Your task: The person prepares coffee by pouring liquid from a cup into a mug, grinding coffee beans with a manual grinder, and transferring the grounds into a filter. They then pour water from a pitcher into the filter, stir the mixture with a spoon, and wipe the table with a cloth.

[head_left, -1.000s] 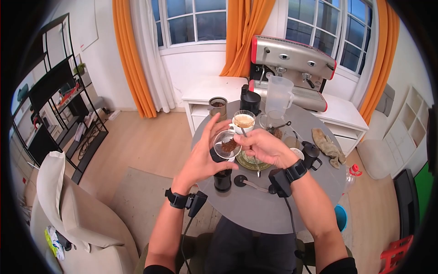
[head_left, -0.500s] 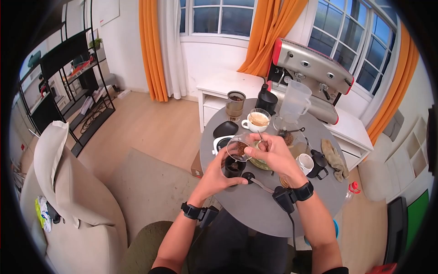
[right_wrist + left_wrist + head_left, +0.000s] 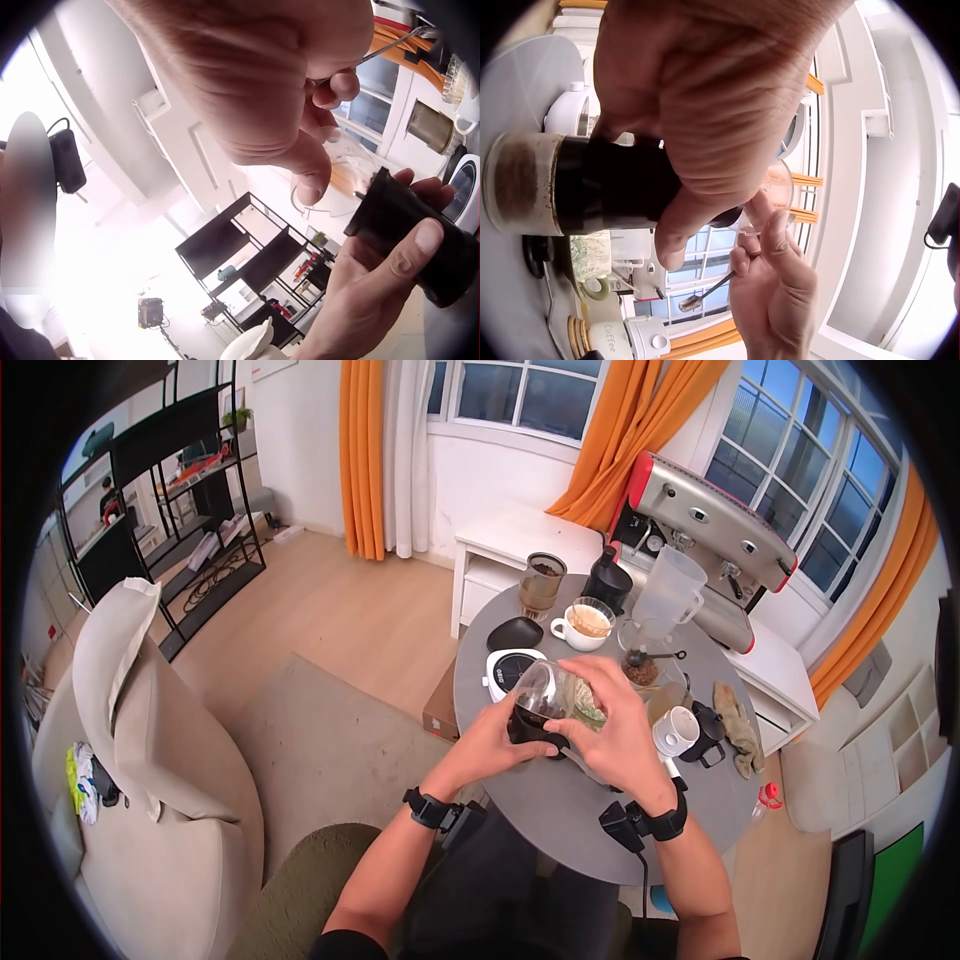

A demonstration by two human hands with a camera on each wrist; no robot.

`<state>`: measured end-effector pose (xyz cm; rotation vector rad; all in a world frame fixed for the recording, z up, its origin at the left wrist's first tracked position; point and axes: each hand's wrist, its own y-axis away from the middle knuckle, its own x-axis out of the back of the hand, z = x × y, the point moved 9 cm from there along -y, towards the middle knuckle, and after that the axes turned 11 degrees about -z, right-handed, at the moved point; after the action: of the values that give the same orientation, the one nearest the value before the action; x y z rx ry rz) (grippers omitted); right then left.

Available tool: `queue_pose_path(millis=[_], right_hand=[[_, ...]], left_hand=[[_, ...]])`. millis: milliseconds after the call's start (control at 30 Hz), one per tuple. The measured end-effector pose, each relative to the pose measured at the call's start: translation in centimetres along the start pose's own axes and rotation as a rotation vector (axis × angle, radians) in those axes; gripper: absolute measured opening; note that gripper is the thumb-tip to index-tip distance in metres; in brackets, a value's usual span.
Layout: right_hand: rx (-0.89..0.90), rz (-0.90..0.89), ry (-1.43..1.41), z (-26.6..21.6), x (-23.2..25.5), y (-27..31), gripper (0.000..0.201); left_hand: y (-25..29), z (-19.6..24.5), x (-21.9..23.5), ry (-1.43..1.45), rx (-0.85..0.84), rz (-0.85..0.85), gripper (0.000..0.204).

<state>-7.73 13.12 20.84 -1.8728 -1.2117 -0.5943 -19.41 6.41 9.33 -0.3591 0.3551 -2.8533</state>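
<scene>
My left hand [image 3: 490, 745] grips a black cylindrical hand coffee grinder [image 3: 412, 232] round its middle, with the thumb along one side. The grinder's clear base, brown inside, shows low in the left wrist view, close to the grey table. My right hand [image 3: 615, 725] pinches a small clear glass cup [image 3: 547, 682] by its rim, tipped over the grinder's open top. A metal spoon [image 3: 694, 302] with a dark handle is tucked in the right hand's other fingers. Dark coffee grounds or beans show below the glass.
A white scale [image 3: 497, 685] and a black oval dish [image 3: 515, 634] lie beyond my left hand. Further back stand a white coffee cup [image 3: 565, 632], a brown canister [image 3: 540, 595] and a clear pitcher [image 3: 668, 585]. A white mug [image 3: 676, 732], black pot [image 3: 706, 740] and cloth [image 3: 738, 730] are at right.
The glass cup, earlier held up between both hands with brown coffee in it, is now tipped over the grinder. My left hand has come down round the grinder. The head view has shifted leftward.
</scene>
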Motion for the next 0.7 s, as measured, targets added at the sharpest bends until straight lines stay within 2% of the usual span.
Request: queue_pose_path(millis=[300,367,467,500,600,700], right_hand=[[0.084,0.022,0.013,-1.0,-0.2,0.5,0.065],[0.023,0.06,-0.035,-0.6,0.3,0.6,0.065],[-0.034,0.08,-0.038,0.0,1.2,0.4,0.064],[-0.049,0.08,-0.029,0.1,1.4,0.4,0.064],[0.012,0.104,0.047,0.1,1.6,0.8,0.066],[-0.134,0.092,-0.093,1.2,1.5,0.7,0.056]], left_hand=[[-0.2,-0.2,-0.2,0.017,-0.032,-0.016,0.074],[-0.1,0.1,-0.2,0.036,-0.049,-0.008,0.074],[0.0,-1.0,-0.3,-0.122,0.014,-0.036,0.08],[0.1,-1.4,-0.4,-0.113,-0.015,-0.018,0.077],[0.6,-2.7,-0.7,-0.091,-0.066,0.026,0.069],[1.0,-3.3,-0.9,-0.075,-0.05,0.043,0.067]])
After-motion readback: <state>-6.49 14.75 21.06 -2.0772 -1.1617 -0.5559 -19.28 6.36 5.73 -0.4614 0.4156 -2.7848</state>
